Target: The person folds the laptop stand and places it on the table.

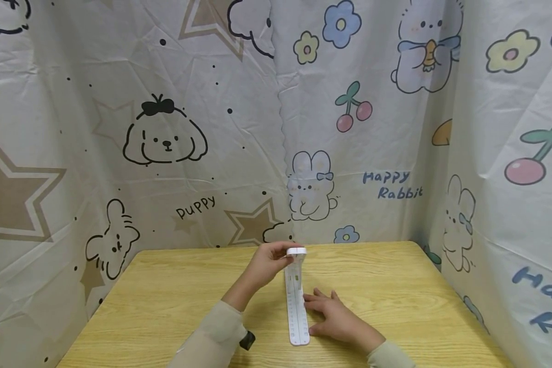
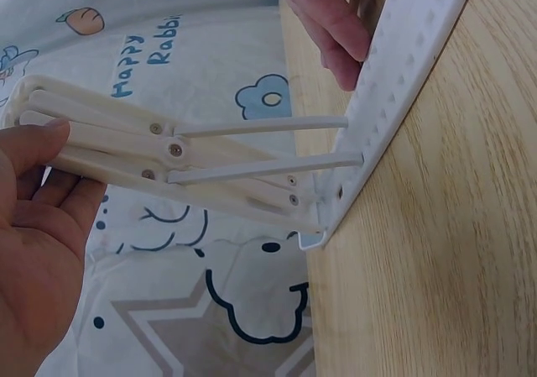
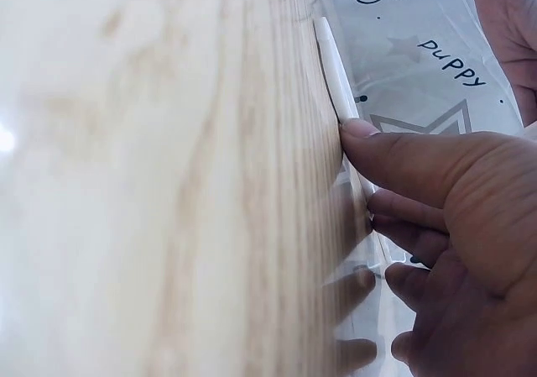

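Note:
A white folding stand [image 1: 298, 319] lies lengthwise on the table, its hinged upper panel [image 2: 126, 154] raised at the far end. Two thin support rods [image 2: 268, 169] link that panel to the long base [image 2: 403, 66]. My left hand [image 1: 268, 263] pinches the panel's raised end between thumb and fingers. Along the base's right side, my right hand [image 1: 338, 316] rests with fingers spread, the thumb [image 3: 394, 154] and fingertips touching the edge. In the left wrist view only some right-hand fingers show, beside the base.
The wood-grain table [image 1: 377, 276] reaches back to a printed cloth curtain [image 1: 248, 153] that hangs behind it and at both sides. A small black device [image 1: 247, 340] sits at my left wrist.

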`<state>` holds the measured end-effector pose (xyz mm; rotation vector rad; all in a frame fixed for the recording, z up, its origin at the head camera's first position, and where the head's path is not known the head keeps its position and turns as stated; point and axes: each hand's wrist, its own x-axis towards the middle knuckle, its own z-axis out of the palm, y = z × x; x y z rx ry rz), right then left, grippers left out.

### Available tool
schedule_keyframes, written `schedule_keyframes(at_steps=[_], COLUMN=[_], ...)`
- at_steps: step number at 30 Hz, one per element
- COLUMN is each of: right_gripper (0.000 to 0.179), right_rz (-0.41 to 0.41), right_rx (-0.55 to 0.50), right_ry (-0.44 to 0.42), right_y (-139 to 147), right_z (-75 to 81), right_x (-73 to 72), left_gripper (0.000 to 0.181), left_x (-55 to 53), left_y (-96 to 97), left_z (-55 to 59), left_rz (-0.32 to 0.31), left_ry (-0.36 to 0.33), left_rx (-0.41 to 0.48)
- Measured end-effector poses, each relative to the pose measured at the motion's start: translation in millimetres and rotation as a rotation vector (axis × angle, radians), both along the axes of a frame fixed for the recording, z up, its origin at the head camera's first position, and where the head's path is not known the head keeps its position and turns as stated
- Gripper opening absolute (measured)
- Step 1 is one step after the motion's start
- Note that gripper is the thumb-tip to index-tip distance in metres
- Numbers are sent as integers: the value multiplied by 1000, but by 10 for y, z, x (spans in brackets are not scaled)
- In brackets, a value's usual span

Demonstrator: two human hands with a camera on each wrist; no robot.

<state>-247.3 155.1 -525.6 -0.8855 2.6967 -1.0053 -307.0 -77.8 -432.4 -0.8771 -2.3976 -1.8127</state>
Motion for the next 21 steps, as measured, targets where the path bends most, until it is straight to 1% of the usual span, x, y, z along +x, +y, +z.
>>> schedule_keyframes(at_steps=[4,12,15,17,21], right_gripper=[63,63,62,62,58], right_rz=[-5,-10,-30,-58,-98], right_rx=[-1,-5,-31,-53,-102], right_ry=[0,-25,-47,-72,-105], right_y=[-1,18,60,94,137], right_z=[-1,20,40,50,59], right_x=[-5,-18,-45,-78,-169], left_gripper=[32,33,34,35,40], left_x=[-3,3,0,-7,-26], left_y=[-11,-34,-51,-64,-98], left_z=[-9,-21,-38,-60,-130], left_rz=[-9,13,19,22,35], left_ry=[1,-18,-14,-8,-10], left_rx=[7,-11,-22,-30,-61])
